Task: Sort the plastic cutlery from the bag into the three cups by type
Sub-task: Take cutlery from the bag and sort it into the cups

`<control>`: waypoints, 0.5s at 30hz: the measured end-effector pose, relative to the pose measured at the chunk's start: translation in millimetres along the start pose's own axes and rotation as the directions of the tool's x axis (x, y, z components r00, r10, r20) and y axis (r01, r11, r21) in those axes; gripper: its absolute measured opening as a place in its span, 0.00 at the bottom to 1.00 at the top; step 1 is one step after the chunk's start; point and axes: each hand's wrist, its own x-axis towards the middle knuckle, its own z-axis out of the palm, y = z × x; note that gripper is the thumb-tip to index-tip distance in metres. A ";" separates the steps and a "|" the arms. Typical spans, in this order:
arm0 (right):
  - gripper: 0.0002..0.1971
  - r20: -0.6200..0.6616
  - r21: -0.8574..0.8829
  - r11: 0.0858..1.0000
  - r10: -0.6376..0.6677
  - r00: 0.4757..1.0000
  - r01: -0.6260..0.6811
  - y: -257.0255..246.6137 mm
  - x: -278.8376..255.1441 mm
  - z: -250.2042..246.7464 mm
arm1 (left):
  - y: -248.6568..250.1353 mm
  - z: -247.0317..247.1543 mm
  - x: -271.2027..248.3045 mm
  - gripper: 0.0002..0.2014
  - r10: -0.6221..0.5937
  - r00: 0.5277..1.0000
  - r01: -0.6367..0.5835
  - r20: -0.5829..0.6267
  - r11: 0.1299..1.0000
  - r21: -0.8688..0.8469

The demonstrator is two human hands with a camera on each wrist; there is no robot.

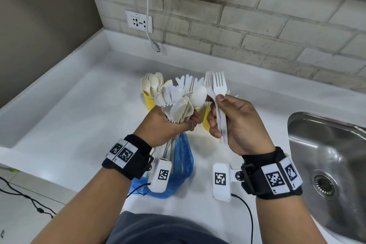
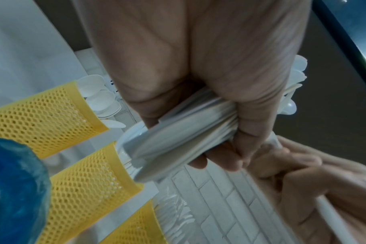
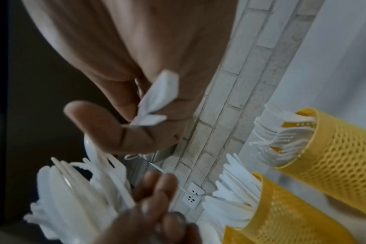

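Both forearms reach in from the near edge, each wrist strapped with a black band carrying printed markers. Just beyond the bands, the left hand (image 1: 168, 124) curls its fingers round a thick bundle of mixed cutlery (image 1: 178, 101), gripping the handles so that the spoon bowls, knife blades and fork tines fan out above the fist. From the left wrist view the handles show packed tight between the thumb and the curled fingers (image 2: 251, 132).

Beside that fist, the right hand (image 1: 237, 122) pinches two white forks (image 1: 215, 89) between thumb and fingers, tines up, handles running down across the palm. The right wrist view shows the handle ends (image 3: 157, 99) lying against the palm behind the thumb. The two hands are close together, fingertips nearly meeting.

Under the left wrist, a crumpled blue bag (image 1: 182, 164) lies on the white counter (image 1: 79, 115), with more cutlery handles reaching down toward it from the held bundle.

Beyond the hands stand three yellow mesh cups. One cup (image 2: 42, 118) holds spoons, the middle cup (image 3: 286, 219) holds knives, and the third cup (image 3: 336, 153) holds forks, all standing upright.

Off to the right of the right hand, a steel sink (image 1: 326, 154) is set in the counter.
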 end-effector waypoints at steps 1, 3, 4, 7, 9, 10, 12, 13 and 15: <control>0.20 -0.021 -0.058 0.998 -0.009 1.000 0.008 3.4 1.2 -0.4 | 0.5 0.3 1.8 0.08 0.017 0.999 -0.017 -0.028 0.999 -0.027; 0.19 -0.058 -0.223 0.974 -0.059 0.997 0.045 11.8 4.1 -1.5 | 0.7 1.1 7.2 0.07 0.032 0.993 -0.046 -0.109 0.992 -0.119; 0.19 -0.067 -0.315 0.947 -0.089 0.994 0.063 15.6 4.8 -1.3 | 1.6 1.5 9.5 0.07 0.033 0.989 -0.056 -0.146 0.986 -0.156; 0.20 -0.056 -0.508 0.854 -0.165 0.985 0.115 21.4 5.0 2.2 | 6.2 4.2 12.0 0.08 0.025 0.976 -0.070 -0.216 0.976 -0.205; 0.19 -0.041 -0.565 0.813 -0.193 0.980 0.137 25.2 7.1 2.6 | 6.7 5.8 13.0 0.08 -0.005 0.971 -0.052 -0.241 0.971 -0.232; 0.20 -0.027 -0.595 0.791 -0.200 0.979 0.145 27.3 8.0 3.0 | 5.9 6.8 13.7 0.08 -0.025 0.967 -0.040 -0.252 0.968 -0.247; 0.22 0.003 -0.649 0.746 -0.197 0.980 0.152 30.7 9.0 4.0 | 2.7 7.3 15.3 0.08 -0.060 0.963 -0.023 -0.261 0.952 -0.305; 0.22 0.009 -0.653 0.743 -0.187 0.982 0.148 31.6 9.2 4.5 | 0.7 6.4 16.1 0.08 -0.069 0.965 -0.022 -0.252 0.939 -0.342; 0.21 0.014 -0.628 0.764 -0.179 0.984 0.148 30.9 7.7 5.1 | -1.9 4.9 16.5 0.08 -0.067 0.973 -0.027 -0.221 0.916 -0.400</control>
